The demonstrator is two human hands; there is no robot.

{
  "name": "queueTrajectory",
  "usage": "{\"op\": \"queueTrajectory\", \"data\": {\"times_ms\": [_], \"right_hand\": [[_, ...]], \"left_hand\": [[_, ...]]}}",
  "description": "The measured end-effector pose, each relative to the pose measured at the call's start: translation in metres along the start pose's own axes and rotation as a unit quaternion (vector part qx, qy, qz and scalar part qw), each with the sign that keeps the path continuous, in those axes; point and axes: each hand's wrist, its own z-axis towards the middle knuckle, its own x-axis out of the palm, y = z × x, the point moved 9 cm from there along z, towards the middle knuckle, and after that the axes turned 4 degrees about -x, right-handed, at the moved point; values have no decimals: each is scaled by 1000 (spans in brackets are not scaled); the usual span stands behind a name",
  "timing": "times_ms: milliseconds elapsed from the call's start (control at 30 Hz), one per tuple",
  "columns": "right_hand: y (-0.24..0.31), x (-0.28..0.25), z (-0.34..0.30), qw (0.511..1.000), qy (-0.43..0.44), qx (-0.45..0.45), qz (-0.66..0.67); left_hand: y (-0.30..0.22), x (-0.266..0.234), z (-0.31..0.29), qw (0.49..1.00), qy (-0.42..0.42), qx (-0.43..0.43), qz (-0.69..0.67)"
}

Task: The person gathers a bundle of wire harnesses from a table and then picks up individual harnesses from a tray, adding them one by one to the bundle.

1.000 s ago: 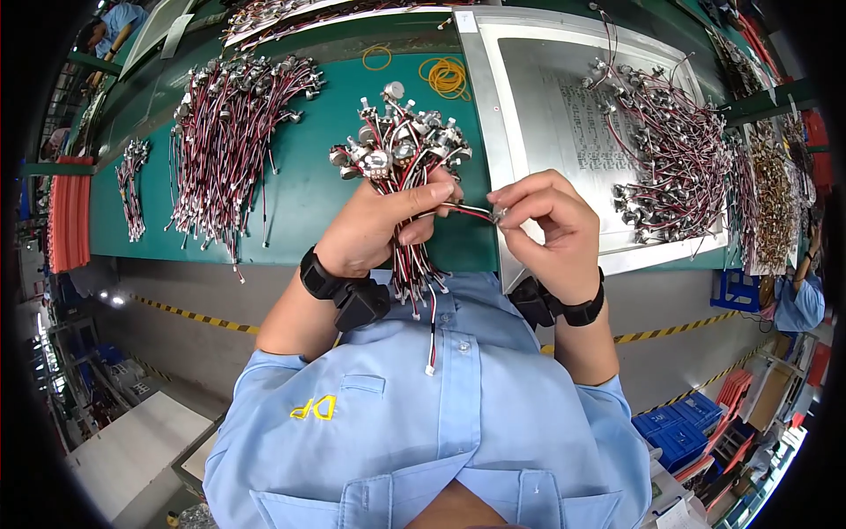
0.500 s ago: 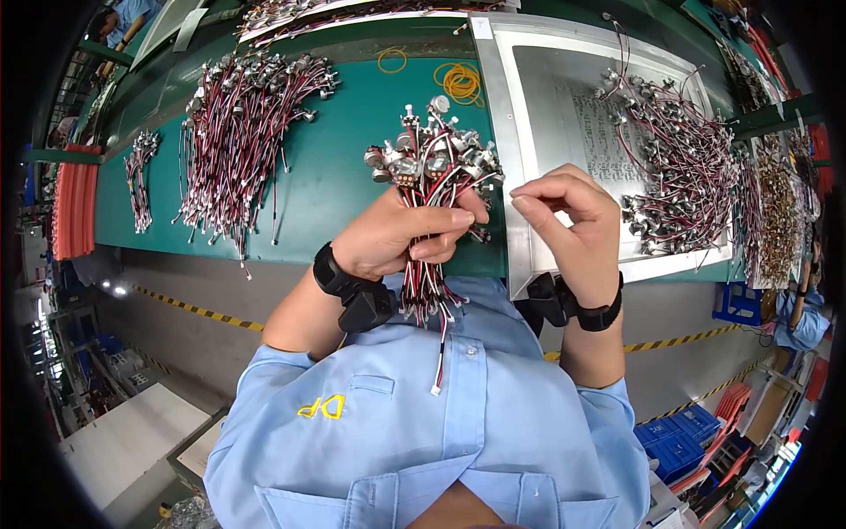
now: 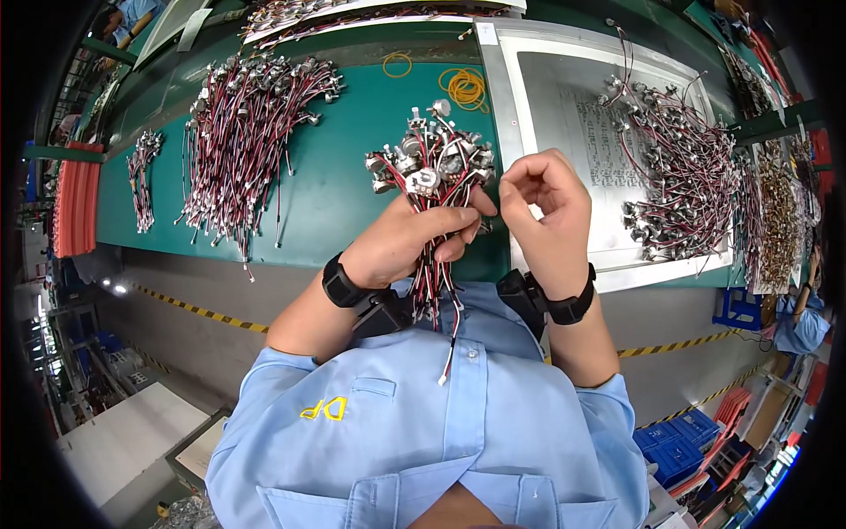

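On the tabletop lie a small bundle and a pile; the left hand grasps a wire bunch above its near edge; the right hand curls just beside, its grip unclear, near a frame.

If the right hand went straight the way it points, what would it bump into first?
Probably the bundle of wired parts held in the left hand, since the right hand points leftward at it. Depth is unclear here, so it might brush the left hand instead.
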Motion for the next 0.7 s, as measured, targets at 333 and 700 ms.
{"op": "queueTrajectory", "data": {"times_ms": [333, 700], "right_hand": [[35, 8, 7, 957, 101, -166, -217], [-14, -5, -14, 981, 131, 102, 97]], "left_hand": [[3, -4, -2, 1000, 24, -4, -17], [6, -10, 1, 998, 45, -33, -30]]}}
